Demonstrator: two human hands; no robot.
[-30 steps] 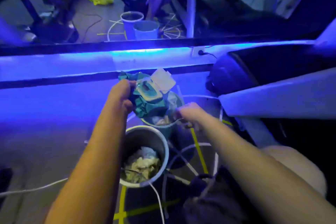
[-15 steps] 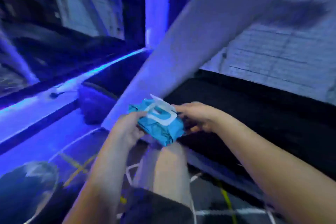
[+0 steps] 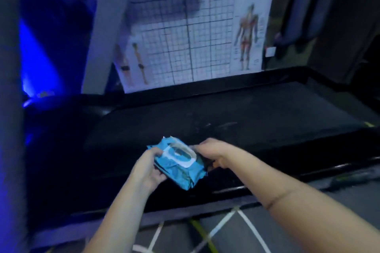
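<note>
Fingers (image 3: 155,152) of the left hand (image 3: 147,167): recorded as curled round the left end of the pack of wipes (image 3: 178,172), thumb laid on top and the others tucked beneath. The pack was thus carried from below and, it was judged, kept from twisting.

Pack of wipes: blue crinkled wrapper, held in the air between both hands, tilted, lid side turned up toward the camera. It was kept above the near edge of the belt (image 3: 226,121), touching nothing else.

Lid (image 3: 181,153): white rounded flap on the top face. Whether it was fully closed could not be told through the blur.

Fingers (image 3: 195,147) of the right hand (image 3: 209,152): bent and pressed together against the right end of the pack, just beside the lid. Whether the flap or only the wrapper was pinched could not be told. The placing was judged suited to working the flap while the other hand steadied the pack.

Surroundings, left to right:
- Blue light (image 3: 35,63): glow at the far left.
- Post (image 3: 102,33): grey, slanted, risen from behind the belt.
- Poster (image 3: 185,26): gridded sheet with body figures, set upright behind the belt.
- Belt: black, broad, laid across the middle of the view.
- Tape lines (image 3: 248,226): white and yellow, stuck to the grey floor (image 3: 226,240) below the forearms.
</note>
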